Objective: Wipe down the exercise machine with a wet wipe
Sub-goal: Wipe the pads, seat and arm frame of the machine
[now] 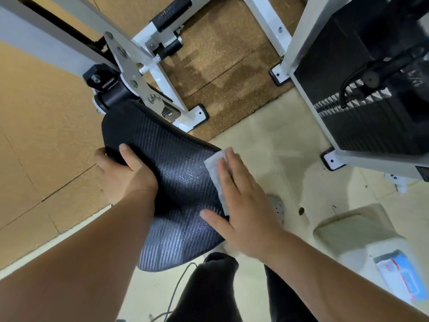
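Note:
A black textured seat pad (176,187) of the exercise machine fills the middle of the view, fixed to a white steel frame (160,73). My left hand (126,175) grips the pad's left edge, thumb on top and fingers curled underneath. My right hand (243,210) lies flat with straight fingers on the pad's right edge, pressing a white wet wipe (216,173) against it. Most of the wipe is hidden under my fingers and palm.
A black weight stack (362,117) in a white frame stands at the right. A pack of wipes (399,275) lies on a pale block at the lower right. Brown mat (222,63) covers the floor under the frame. A black cable (176,291) runs by my legs.

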`<state>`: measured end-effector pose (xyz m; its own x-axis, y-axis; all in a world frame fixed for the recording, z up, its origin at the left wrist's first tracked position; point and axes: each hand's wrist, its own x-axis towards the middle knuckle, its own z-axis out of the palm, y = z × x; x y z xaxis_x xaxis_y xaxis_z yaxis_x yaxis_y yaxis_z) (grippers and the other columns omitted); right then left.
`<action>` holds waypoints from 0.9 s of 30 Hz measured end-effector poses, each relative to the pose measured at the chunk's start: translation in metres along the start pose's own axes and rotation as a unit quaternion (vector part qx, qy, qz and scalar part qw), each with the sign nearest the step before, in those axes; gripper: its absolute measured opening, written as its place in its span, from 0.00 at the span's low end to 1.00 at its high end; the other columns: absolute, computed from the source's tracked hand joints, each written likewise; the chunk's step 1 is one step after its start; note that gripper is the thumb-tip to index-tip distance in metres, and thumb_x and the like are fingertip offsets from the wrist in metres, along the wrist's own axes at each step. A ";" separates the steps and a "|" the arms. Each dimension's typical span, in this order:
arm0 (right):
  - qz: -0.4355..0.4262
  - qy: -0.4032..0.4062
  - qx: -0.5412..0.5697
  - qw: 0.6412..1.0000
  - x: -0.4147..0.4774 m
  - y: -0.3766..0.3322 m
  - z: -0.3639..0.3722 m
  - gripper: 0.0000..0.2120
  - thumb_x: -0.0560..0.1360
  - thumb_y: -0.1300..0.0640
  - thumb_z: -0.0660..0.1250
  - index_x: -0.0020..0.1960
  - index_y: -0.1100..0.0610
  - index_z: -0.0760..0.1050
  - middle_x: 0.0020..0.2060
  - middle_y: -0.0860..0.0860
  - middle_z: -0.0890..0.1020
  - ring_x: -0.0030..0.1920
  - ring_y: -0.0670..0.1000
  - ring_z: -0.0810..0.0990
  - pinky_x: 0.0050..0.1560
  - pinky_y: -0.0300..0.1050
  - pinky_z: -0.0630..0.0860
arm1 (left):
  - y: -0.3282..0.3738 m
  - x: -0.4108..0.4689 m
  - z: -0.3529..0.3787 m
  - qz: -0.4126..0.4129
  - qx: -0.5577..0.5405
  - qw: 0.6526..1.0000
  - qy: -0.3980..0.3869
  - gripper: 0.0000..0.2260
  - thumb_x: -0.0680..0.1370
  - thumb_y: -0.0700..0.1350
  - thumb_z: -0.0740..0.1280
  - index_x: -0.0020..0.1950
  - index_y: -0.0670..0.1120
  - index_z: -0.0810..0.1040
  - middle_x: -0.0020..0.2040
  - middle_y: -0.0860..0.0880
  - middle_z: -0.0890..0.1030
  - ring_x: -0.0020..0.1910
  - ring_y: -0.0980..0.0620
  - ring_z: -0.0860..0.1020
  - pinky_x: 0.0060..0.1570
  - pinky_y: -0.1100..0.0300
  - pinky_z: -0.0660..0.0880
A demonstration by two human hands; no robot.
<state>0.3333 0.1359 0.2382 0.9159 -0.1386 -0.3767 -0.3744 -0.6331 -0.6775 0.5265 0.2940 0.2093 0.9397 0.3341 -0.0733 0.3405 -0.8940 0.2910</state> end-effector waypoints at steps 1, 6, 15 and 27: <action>-0.003 0.008 -0.047 0.999 -0.018 -0.001 0.009 0.46 0.80 0.31 0.55 0.84 0.60 0.44 0.83 0.57 0.40 0.83 0.56 0.39 0.80 0.47 0.43 | 0.000 0.000 0.000 -0.003 -0.002 1.000 -0.002 0.28 0.77 0.68 0.48 0.71 0.53 0.64 0.66 0.47 0.76 0.61 0.37 0.76 0.63 0.35 0.70; -0.070 -0.023 -0.219 0.973 -0.043 -0.010 0.032 0.46 0.79 0.29 0.55 0.83 0.62 0.53 0.82 0.63 0.47 0.83 0.63 0.43 0.80 0.65 0.45 | 0.004 -0.002 -0.004 -0.003 -0.027 1.000 -0.011 0.30 0.76 0.69 0.47 0.71 0.52 0.65 0.68 0.47 0.76 0.63 0.38 0.75 0.64 0.37 0.69; -0.117 0.021 -0.285 0.951 0.079 -0.044 0.009 0.44 0.78 0.28 0.43 0.83 0.57 0.55 0.83 0.59 0.53 0.83 0.60 0.48 0.81 0.62 0.47 | -0.003 -0.010 -0.024 0.022 -0.151 0.987 -0.039 0.25 0.83 0.63 0.47 0.63 0.52 0.77 0.63 0.48 0.79 0.63 0.44 0.76 0.60 0.60 0.61; -0.371 -0.205 -0.401 0.812 0.109 -0.087 0.014 0.41 0.80 0.27 0.40 0.84 0.50 0.44 0.84 0.50 0.42 0.83 0.53 0.36 0.81 0.56 0.37 | -0.150 -0.059 -0.065 -0.016 -0.346 0.921 -0.178 0.15 0.79 0.54 0.63 0.66 0.56 0.74 0.60 0.61 0.76 0.59 0.57 0.77 0.58 0.49 0.77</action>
<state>0.4641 0.1864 0.2470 0.6596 0.6683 -0.3438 0.6235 -0.7420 -0.2462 0.4182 0.4278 0.2320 0.9221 0.1277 -0.3653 0.3827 -0.4406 0.8120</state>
